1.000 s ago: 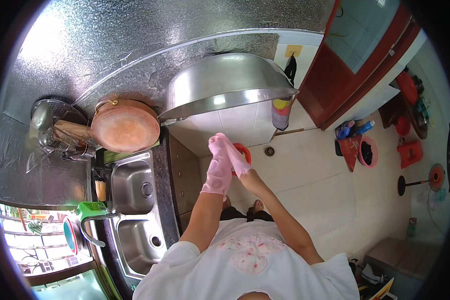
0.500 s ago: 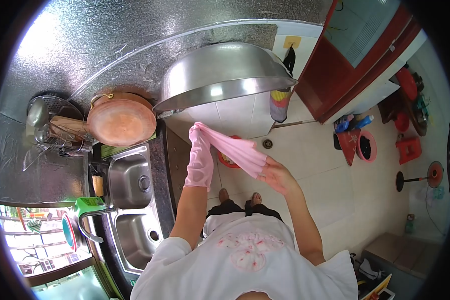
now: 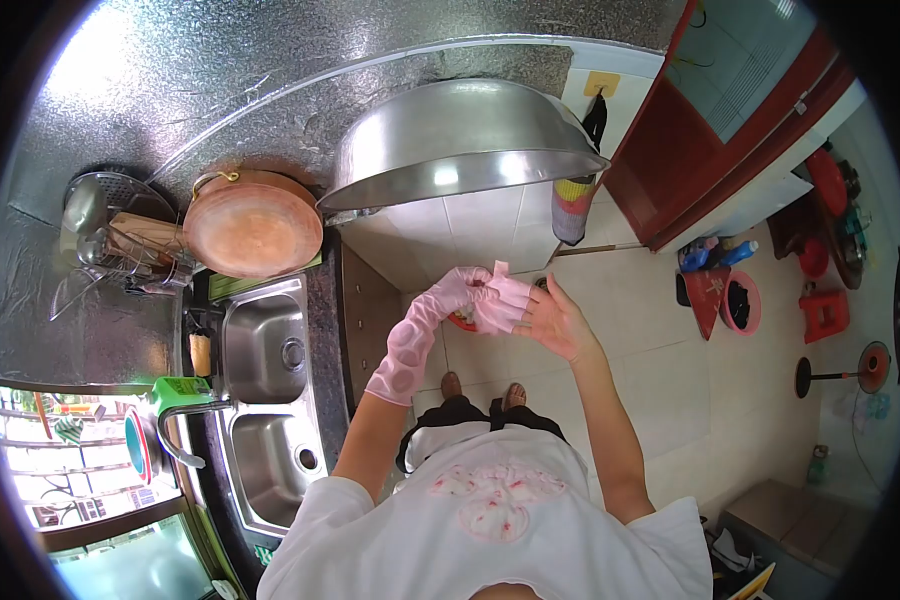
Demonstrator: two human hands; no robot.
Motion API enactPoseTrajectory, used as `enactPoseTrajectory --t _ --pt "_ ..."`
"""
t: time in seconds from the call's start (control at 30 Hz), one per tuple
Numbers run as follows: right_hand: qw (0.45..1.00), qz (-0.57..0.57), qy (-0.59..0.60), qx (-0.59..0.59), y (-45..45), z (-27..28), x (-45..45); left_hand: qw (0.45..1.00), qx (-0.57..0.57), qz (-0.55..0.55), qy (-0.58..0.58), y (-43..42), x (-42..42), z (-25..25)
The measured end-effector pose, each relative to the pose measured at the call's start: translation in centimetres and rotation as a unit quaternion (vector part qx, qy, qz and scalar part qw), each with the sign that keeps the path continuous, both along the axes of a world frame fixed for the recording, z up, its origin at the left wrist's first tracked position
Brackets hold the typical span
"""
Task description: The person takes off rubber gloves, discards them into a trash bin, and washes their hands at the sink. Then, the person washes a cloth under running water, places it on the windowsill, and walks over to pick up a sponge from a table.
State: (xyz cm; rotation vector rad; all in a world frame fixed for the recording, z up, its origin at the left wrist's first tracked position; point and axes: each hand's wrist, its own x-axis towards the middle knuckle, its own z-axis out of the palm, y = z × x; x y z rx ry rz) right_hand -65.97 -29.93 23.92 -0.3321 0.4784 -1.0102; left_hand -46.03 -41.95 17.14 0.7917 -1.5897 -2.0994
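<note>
My left hand [image 3: 462, 287] wears a long pink rubber glove that reaches up the forearm, bunched in folds. Its fingers are closed on a second pink rubber glove [image 3: 507, 306], which hangs crumpled between my hands. My right hand [image 3: 558, 325] is bare at the palm and thumb. The right fingertips are at the second glove and partly covered by it, with the thumb stretched away. How deep those fingers sit in the glove is hard to make out.
To the left are a double sink [image 3: 265, 340] with a faucet, a copper-coloured pan [image 3: 253, 228] and a utensil rack [image 3: 135, 245]. A large steel basin [image 3: 460, 135] stands ahead. A red object on the floor is half hidden behind the gloves. A pink tub [image 3: 740, 303] and fan [image 3: 873, 367] stand right.
My left hand has moved right, closer to my right hand. The second glove, stretched out long before, is now gathered short between them. The view has shifted slightly.
</note>
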Motion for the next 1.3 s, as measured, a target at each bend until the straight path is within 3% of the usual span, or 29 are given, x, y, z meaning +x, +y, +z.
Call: enactPoseTrajectory --t 0.1,0.2,0.23,0.3,0.5,0.57,0.6,0.67,0.7,0.77,0.8,0.93,1.0,1.1,1.2,1.27,1.3 --pt "1.000 0.003 0.002 0.013 0.6 -0.1 -0.6 0.997 -0.082 0.008 -0.006 -0.2 -0.1 -0.7" --pt "0.999 -0.010 0.032 0.010 1.8 -0.4 -2.3 0.990 -0.054 0.108 -0.075 -1.6 1.2 -2.1" --pt "1.000 -0.016 0.015 0.006 2.3 0.1 -3.4 0.984 -0.082 0.155 -0.042 -1.7 1.7 -1.6" --pt "1.000 -0.025 -0.003 0.004 2.9 0.4 -4.2 0.979 -0.030 0.200 -0.025 -2.3 2.6 -0.8" --pt "0.996 -0.070 0.061 0.008 2.2 -1.1 -3.4 0.978 0.003 0.206 -0.041 -1.1 1.9 -0.4" --pt "0.926 -0.122 0.354 -0.034 1.8 -1.6 -1.9 0.975 0.041 0.207 -0.070 -0.4 1.6 -0.8" --pt "0.927 -0.119 0.353 -0.034 1.5 -1.9 -1.2 0.978 0.038 0.197 -0.065 -0.1 1.2 -1.1" --pt "0.761 -0.161 0.601 -0.183 0.5 -1.9 0.6 0.984 0.055 0.160 -0.059 0.6 0.7 -0.3" --pt "0.762 -0.160 0.600 -0.184 -0.2 -2.0 1.3 0.989 0.072 0.122 -0.052 0.8 0.5 0.3" --pt "0.507 -0.185 0.745 -0.393 -1.6 -1.9 2.8 0.991 0.070 0.088 -0.077 0.7 -0.1 -0.2" --pt "0.460 -0.172 0.784 -0.380 -1.7 -1.9 3.5 0.993 0.082 0.084 -0.030 0.8 -0.5 -0.5" --pt "0.511 -0.160 0.777 -0.332 -4.0 -7.0 2.8 0.990 0.113 0.084 0.030 0.7 0.4 -0.3" --pt "0.614 -0.176 0.727 -0.253 -4.2 -8.2 1.7 0.985 0.145 0.091 0.031 0.7 0.9 1.0" --pt "0.578 -0.197 0.760 -0.225 -4.1 -8.8 -0.6 0.975 0.202 0.091 0.037 0.3 1.0 2.5" --pt "0.572 -0.190 0.758 -0.249 -3.3 -8.3 -0.9 0.951 0.236 0.158 0.118 -0.8 0.9 -0.7" --pt "0.594 -0.183 0.738 -0.264 -2.4 -6.8 1.2 0.895 0.340 0.232 0.173 -2.2 0.2 -3.9" --pt "0.612 -0.179 0.719 -0.276 -1.9 -5.6 2.4 0.894 0.341 0.234 0.174 -2.9 -0.3 -5.4"
